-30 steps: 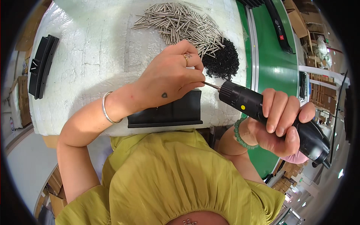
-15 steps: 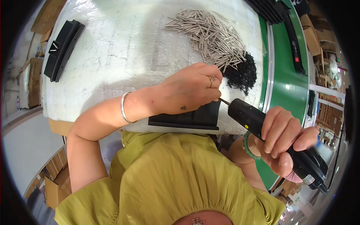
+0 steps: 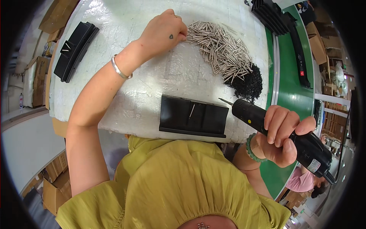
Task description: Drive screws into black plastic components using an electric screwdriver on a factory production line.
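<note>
My left hand (image 3: 163, 33) is at the left end of a heap of thin metal pins (image 3: 223, 47). Its fingers are pinched together at the pins, and what lies between them is hidden. In my right hand (image 3: 282, 133) is a black corded electric screwdriver (image 3: 249, 114), its bit pointing left above the table. Close to my body lies a black rectangular plastic piece (image 3: 177, 116), with one metal pin (image 3: 192, 111) slanting across its middle. The bit tip is just off this piece's upper right corner. Small black screws (image 3: 248, 84) lie piled against the pins.
A similar black piece (image 3: 78, 49) with a pin on it rests at the table's far left. Stacked black parts (image 3: 268, 17) and a long black strip (image 3: 301, 61) sit at the right, by a green surface (image 3: 284, 110). A person in pink (image 3: 301, 180) is at lower right.
My left hand has moved away from the screwdriver tip, up and left to the pins. The near black piece is now uncovered. My right hand still grips the screwdriver, nearly in place.
</note>
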The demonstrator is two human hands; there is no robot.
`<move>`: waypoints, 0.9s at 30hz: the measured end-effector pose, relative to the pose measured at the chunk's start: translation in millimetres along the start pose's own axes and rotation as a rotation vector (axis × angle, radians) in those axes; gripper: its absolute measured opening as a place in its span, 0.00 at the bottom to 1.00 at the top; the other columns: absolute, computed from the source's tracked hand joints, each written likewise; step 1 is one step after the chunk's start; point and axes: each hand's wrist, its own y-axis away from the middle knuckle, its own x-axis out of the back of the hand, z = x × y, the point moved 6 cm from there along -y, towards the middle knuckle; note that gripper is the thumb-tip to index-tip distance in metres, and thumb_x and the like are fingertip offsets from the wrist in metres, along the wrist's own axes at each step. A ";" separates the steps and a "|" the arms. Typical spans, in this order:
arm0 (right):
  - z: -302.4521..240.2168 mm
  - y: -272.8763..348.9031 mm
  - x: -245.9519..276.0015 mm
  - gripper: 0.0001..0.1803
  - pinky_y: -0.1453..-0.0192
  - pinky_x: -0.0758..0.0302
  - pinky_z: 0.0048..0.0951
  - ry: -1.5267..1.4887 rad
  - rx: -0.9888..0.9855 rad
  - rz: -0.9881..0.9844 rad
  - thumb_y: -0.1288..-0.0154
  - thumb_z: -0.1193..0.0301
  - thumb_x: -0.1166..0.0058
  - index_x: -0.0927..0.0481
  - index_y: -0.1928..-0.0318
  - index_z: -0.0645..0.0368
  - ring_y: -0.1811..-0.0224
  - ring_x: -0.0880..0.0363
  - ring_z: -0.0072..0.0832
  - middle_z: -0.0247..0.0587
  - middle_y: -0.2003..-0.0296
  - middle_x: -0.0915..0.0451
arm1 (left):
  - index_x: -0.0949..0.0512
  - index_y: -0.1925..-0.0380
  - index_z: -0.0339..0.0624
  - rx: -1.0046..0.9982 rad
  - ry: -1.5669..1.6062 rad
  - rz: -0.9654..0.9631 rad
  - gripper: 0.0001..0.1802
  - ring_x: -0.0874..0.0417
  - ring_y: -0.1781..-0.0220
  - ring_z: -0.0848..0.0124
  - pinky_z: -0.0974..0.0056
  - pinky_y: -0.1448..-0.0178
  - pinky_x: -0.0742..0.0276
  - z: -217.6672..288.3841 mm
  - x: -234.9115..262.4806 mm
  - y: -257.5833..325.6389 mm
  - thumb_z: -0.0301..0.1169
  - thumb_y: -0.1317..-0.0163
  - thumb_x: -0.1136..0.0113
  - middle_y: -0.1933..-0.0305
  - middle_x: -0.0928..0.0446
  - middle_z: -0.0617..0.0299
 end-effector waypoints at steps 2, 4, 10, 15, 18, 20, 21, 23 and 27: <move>1.7 0.2 -0.2 0.17 0.74 0.34 0.25 -0.008 -0.009 -0.001 0.47 0.76 0.50 0.38 0.57 0.53 0.85 0.32 0.21 0.28 0.84 0.32 | 0.17 0.73 0.44 -0.006 -0.034 -0.054 0.05 0.25 0.59 0.61 0.60 0.57 0.24 -1.4 -2.3 1.5 0.30 0.47 0.40 0.71 0.20 0.62; 1.3 1.3 1.4 0.17 0.75 0.34 0.25 -0.001 -0.010 0.010 0.47 0.76 0.50 0.38 0.57 0.53 0.85 0.32 0.21 0.28 0.84 0.32 | 0.17 0.73 0.44 -0.005 -0.060 -0.054 0.05 0.24 0.59 0.62 0.59 0.58 0.23 0.2 -1.2 1.0 0.29 0.48 0.40 0.72 0.19 0.62; 1.2 0.5 2.7 0.17 0.75 0.34 0.25 -0.003 0.001 0.017 0.47 0.76 0.50 0.38 0.57 0.53 0.85 0.32 0.21 0.28 0.84 0.32 | 0.18 0.71 0.42 0.088 -0.020 -0.036 0.06 0.25 0.60 0.64 0.61 0.57 0.26 5.5 12.9 13.2 0.31 0.49 0.37 0.70 0.20 0.64; 6.0 0.2 1.0 0.17 0.75 0.34 0.25 -0.024 0.002 0.009 0.47 0.76 0.49 0.38 0.57 0.53 0.86 0.32 0.21 0.28 0.84 0.32 | 0.18 0.73 0.42 0.128 -0.038 -0.018 0.05 0.23 0.60 0.62 0.59 0.59 0.24 -1.1 3.1 10.6 0.29 0.49 0.39 0.71 0.19 0.62; 2.4 2.4 1.9 0.17 0.75 0.33 0.26 -0.011 0.001 0.018 0.47 0.76 0.49 0.38 0.57 0.53 0.86 0.32 0.22 0.28 0.84 0.32 | 0.17 0.74 0.41 0.182 -0.057 -0.100 0.04 0.23 0.62 0.63 0.61 0.59 0.25 -0.9 -0.3 7.0 0.28 0.50 0.39 0.72 0.19 0.61; -1.3 4.9 2.7 0.17 0.75 0.33 0.26 0.004 0.002 0.023 0.47 0.76 0.49 0.38 0.57 0.53 0.86 0.32 0.22 0.28 0.84 0.32 | 0.17 0.75 0.40 0.206 -0.059 -0.127 0.05 0.23 0.62 0.62 0.60 0.59 0.25 0.0 -0.2 5.0 0.27 0.50 0.40 0.72 0.19 0.60; -2.3 6.5 3.1 0.17 0.75 0.33 0.26 0.002 -0.004 0.033 0.47 0.76 0.49 0.38 0.57 0.53 0.86 0.32 0.22 0.27 0.84 0.32 | 0.18 0.75 0.40 0.218 -0.035 -0.158 0.05 0.22 0.64 0.60 0.59 0.60 0.24 -1.9 -1.1 5.0 0.28 0.51 0.40 0.73 0.19 0.58; -0.6 8.3 4.0 0.17 0.74 0.33 0.26 -0.001 -0.021 0.046 0.47 0.76 0.49 0.37 0.57 0.53 0.85 0.32 0.22 0.27 0.84 0.32 | 0.18 0.75 0.40 0.236 -0.004 -0.198 0.06 0.21 0.66 0.58 0.57 0.61 0.23 -6.0 -4.4 9.7 0.29 0.52 0.39 0.74 0.20 0.56; -1.3 5.9 2.5 0.15 0.73 0.36 0.23 0.036 -0.049 0.023 0.47 0.74 0.50 0.36 0.58 0.52 0.84 0.33 0.18 0.25 0.83 0.32 | 0.18 0.73 0.41 0.129 0.085 -0.037 0.06 0.21 0.72 0.58 0.58 0.62 0.23 9.3 10.5 22.1 0.30 0.51 0.39 0.73 0.20 0.55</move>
